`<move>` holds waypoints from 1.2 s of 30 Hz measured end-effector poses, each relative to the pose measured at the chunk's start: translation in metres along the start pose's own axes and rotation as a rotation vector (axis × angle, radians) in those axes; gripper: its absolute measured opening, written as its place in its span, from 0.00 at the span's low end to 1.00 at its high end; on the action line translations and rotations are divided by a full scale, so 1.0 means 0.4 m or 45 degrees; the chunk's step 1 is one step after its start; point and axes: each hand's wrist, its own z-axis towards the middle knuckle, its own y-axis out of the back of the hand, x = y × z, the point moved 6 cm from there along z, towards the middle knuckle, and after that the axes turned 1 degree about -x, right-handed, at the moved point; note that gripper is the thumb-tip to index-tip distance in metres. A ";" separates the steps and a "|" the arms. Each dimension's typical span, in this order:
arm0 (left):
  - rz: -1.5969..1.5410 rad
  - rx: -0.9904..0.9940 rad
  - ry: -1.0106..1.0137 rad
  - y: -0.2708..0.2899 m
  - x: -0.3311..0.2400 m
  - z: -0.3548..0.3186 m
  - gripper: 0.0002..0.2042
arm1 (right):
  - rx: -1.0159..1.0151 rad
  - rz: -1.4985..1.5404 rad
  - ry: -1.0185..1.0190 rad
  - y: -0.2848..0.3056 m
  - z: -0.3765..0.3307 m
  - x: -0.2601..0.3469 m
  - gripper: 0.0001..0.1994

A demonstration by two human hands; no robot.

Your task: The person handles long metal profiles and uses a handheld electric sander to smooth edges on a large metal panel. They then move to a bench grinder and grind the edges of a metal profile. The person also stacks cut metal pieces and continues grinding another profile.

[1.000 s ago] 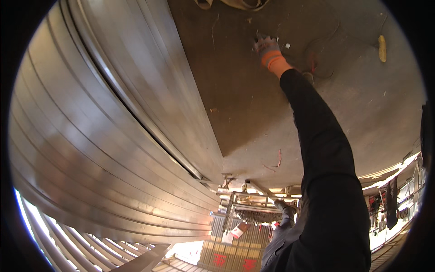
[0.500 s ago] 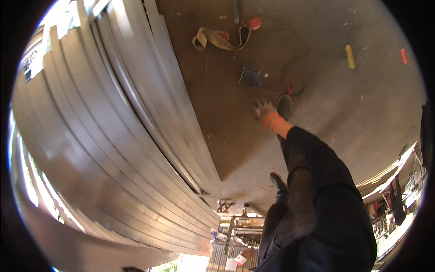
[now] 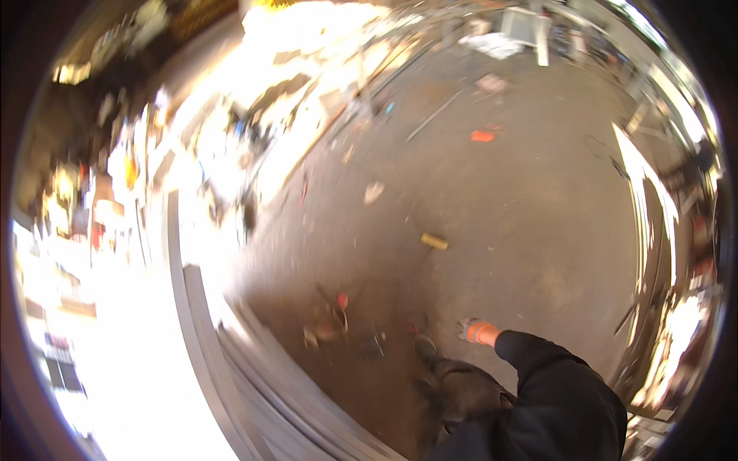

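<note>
My right hand (image 3: 470, 330), in a grey glove with an orange cuff, reaches out low over the floor from a black sleeve. It is small and partly blurred; its fingers look loosely apart, and I see nothing in them. Close to it are my boot (image 3: 425, 349) and a dark flat piece (image 3: 373, 347) on the floor. A tan strap (image 3: 323, 335) lies crumpled farther left, with a red round thing (image 3: 343, 300) by it. My left hand is out of sight.
Long grey metal lengths (image 3: 292, 392) are stacked at the lower left, beside strong glare. On the concrete floor (image 3: 538, 207) lie a yellow piece (image 3: 434, 241), an orange piece (image 3: 482, 136) and a thin bar (image 3: 433, 115). Cluttered items line the far edge and both sides.
My view has swung up, showing more of the far floor. The metal stack has shifted to the lower left of the picture, and my right hand now appears lower, away from the strap.
</note>
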 end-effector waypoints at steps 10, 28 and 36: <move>-0.552 0.454 -0.626 0.243 -0.834 -0.469 0.44 | -0.598 0.648 -0.492 -0.340 -0.806 -0.801 0.37; -0.212 1.078 -1.242 -0.235 -2.471 -1.999 0.52 | -0.521 1.454 -0.760 -0.425 -1.100 -2.014 0.41; 0.315 1.357 -1.441 -0.650 -3.267 -2.420 0.55 | -1.093 1.539 -0.476 0.657 -0.900 -2.739 0.50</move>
